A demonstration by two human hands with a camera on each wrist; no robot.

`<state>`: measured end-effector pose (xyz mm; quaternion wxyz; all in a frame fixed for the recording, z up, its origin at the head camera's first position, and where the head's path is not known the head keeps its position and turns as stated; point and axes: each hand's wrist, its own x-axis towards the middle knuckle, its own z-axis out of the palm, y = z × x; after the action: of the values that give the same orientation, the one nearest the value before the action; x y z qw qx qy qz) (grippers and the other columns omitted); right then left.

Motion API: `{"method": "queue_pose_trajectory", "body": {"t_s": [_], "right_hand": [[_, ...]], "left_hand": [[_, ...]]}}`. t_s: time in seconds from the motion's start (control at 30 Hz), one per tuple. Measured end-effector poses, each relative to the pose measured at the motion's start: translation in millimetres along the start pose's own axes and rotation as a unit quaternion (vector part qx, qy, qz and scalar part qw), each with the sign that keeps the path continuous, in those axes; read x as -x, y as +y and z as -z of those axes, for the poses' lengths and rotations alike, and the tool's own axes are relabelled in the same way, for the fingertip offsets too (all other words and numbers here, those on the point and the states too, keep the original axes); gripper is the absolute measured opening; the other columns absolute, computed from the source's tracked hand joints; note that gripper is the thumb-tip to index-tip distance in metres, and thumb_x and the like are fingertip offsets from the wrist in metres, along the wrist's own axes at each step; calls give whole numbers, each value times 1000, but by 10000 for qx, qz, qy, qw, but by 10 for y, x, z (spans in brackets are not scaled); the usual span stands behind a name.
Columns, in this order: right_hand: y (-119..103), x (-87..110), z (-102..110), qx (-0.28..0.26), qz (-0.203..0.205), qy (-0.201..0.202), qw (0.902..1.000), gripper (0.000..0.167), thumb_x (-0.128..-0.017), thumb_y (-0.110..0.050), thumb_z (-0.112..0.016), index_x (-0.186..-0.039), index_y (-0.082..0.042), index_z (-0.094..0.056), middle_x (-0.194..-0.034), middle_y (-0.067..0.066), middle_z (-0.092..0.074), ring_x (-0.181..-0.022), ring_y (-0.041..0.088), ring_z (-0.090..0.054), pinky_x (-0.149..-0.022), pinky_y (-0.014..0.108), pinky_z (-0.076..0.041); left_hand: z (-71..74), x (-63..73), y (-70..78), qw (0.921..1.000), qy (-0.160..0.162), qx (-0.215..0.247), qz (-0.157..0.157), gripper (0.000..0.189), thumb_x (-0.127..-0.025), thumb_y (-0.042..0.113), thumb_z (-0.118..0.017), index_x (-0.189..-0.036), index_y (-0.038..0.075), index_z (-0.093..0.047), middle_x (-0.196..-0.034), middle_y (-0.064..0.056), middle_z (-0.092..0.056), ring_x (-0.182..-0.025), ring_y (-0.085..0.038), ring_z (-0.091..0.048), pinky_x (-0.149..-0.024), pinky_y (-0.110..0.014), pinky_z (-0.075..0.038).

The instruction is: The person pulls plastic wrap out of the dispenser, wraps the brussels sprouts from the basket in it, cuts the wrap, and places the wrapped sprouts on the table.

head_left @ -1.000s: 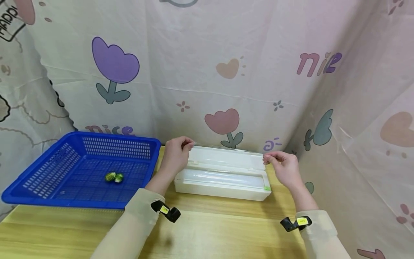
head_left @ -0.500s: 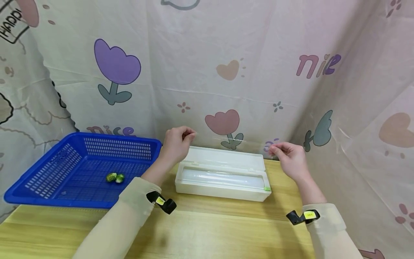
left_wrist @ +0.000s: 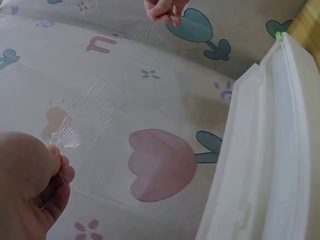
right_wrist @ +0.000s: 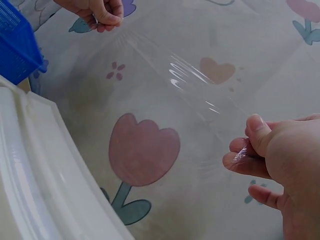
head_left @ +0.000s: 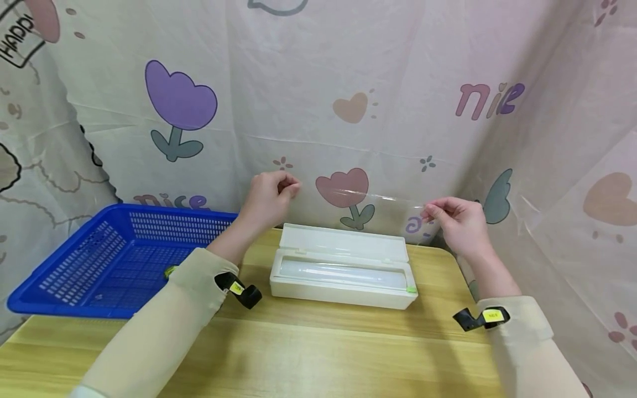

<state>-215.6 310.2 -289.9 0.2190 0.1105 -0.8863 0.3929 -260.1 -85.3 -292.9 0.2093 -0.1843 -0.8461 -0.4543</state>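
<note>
Clear plastic wrap (right_wrist: 192,75) stretches between both hands, its glossy creases catching light. My left hand (head_left: 269,203) pinches one corner between thumb and fingers; in the left wrist view the film (left_wrist: 65,134) bunches at that thumb tip. At the other corner my right hand (head_left: 464,228) pinches the wrap, with a crumpled bit over its fingertips. Both hands are raised above and to either side of a white wrap dispenser box (head_left: 343,294). Its lid (head_left: 343,243) stands open, and a pale roll (head_left: 343,273) lies inside. Whether the film still joins the roll, I cannot tell.
On the left of the wooden table (head_left: 318,359) sits a blue plastic basket (head_left: 69,316). A green Brussels sprout (head_left: 170,271) in it shows partly past the left sleeve. A printed cloth (head_left: 278,99) hangs behind the table, and another side of it closes in at right.
Both hands have risen from beside the lid and spread apart, lifting the plastic wrap higher. The left forearm now covers most of the sprouts. The box and basket stay put.
</note>
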Motion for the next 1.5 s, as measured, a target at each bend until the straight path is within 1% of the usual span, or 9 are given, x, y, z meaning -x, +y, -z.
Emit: {"method": "queue_pose_trajectory", "body": {"t_s": [0.17,0.43,0.53,0.67,0.87,1.03,1.13,1.27,1.5], "right_hand": [[-106,-91,113,16,16,83,10000,20,-106,-16,-68,-111,2,-76,-97,12,-76,-86,9,-71,-81,13,-54],[-275,-256,245,-93,118,195,9997,21,-104,-18,-70,-111,0,-77,-95,7,-77,-86,9,-72,-85,13,-53],[-340,-312,292,-202,162,256,9993,20,-104,-17,-70,-110,1,-77,-92,4,-78,-84,8,-73,-81,13,-53],[-416,-384,357,-415,280,375,9980,17,-102,-13,-72,-108,2,-78,-88,2,-78,-80,8,-74,-67,16,-50],[-495,-468,452,-672,351,480,9960,15,-100,-9,-74,-108,3,-78,-86,-2,-78,-77,8,-75,-60,15,-50],[-541,-502,510,-769,364,503,9951,18,-99,-8,-75,-111,5,-78,-88,-1,-78,-78,9,-75,-66,14,-53],[-563,-495,531,-757,321,502,9953,19,-99,-10,-75,-112,4,-78,-90,-1,-78,-80,9,-75,-70,14,-54],[-583,-429,544,-809,308,510,9949,19,-99,-9,-75,-112,6,-77,-89,-2,-78,-79,9,-75,-74,14,-55],[-616,-165,593,-683,541,415,9953,13,-99,-3,-74,-105,8,-77,-84,-2,-78,-77,8,-74,-79,15,-56]], "left_hand": [[90,-136,96,9998,-47,106,-180,12,-102,8,-72,-102,-2,-78,-89,-11,-75,-78,-23,-66,-69,-34,-52],[243,-318,247,9998,-64,137,-145,12,-102,9,-71,-103,-1,-78,-89,-11,-75,-80,-25,-68,-64,-30,-51],[310,-366,316,9998,-40,99,-192,11,-103,10,-71,-103,1,-78,-90,-10,-74,-79,-24,-68,-64,-31,-51],[385,-434,418,9998,-44,76,-192,12,-103,12,-71,-103,3,-78,-90,-9,-74,-78,-20,-67,-64,-31,-51],[465,-535,537,9997,-116,184,-131,13,-104,14,-69,-105,3,-77,-91,-10,-73,-77,-18,-67,-64,-27,-59],[516,-580,606,9998,-162,64,-76,15,-106,16,-68,-106,4,-77,-92,-9,-73,-81,-18,-66,-65,-26,-58],[531,-582,633,9999,-154,-19,-71,16,-106,17,-68,-107,4,-77,-92,-9,-74,-82,-17,-67,-67,-27,-55],[538,-529,654,9997,-138,140,-167,14,-105,15,-69,-106,4,-77,-92,-11,-74,-79,-17,-67,-64,-26,-57],[641,-274,744,9970,-190,343,-663,9,-102,8,-72,-102,1,-77,-88,-11,-74,-75,-18,-67,-63,-23,-54]]}}
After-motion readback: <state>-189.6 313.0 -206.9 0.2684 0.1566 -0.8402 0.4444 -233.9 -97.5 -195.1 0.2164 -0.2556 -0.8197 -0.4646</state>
